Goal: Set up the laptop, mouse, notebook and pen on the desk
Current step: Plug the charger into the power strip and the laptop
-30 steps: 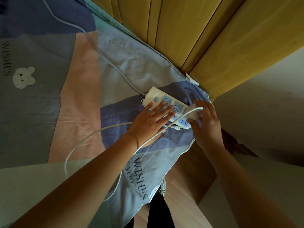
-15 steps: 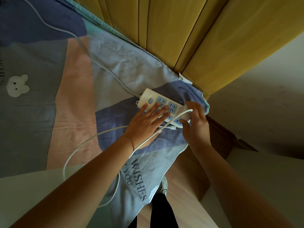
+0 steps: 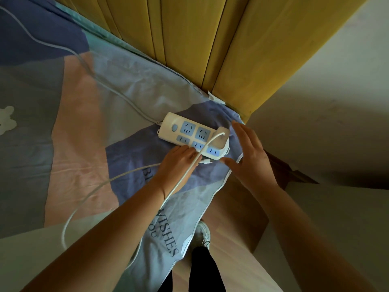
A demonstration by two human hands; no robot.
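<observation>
Both hands have come off the white plastic power strip with blue sockets (image 3: 192,137): the right hand (image 3: 250,157) hovers just beside its plugged-in white charger block (image 3: 221,138), fingers spread and holding nothing, while the left hand (image 3: 175,165) rests under the white cable (image 3: 189,169), its fingers hidden. Laptop, mouse, notebook and pen are out of view. Judging by this, check the plug sits flush on the patchwork bedsheet (image 3: 84,123) before leaving.

— What can't you make out?
— The left hand (image 3: 179,163) has its fingertips tucked out of sight against the power strip (image 3: 192,137). The bear print (image 3: 6,120) is cut off at the left edge.
— And the lettering?
— The bedsheet's (image 3: 84,114) words are partly covered by the forearm.
</observation>
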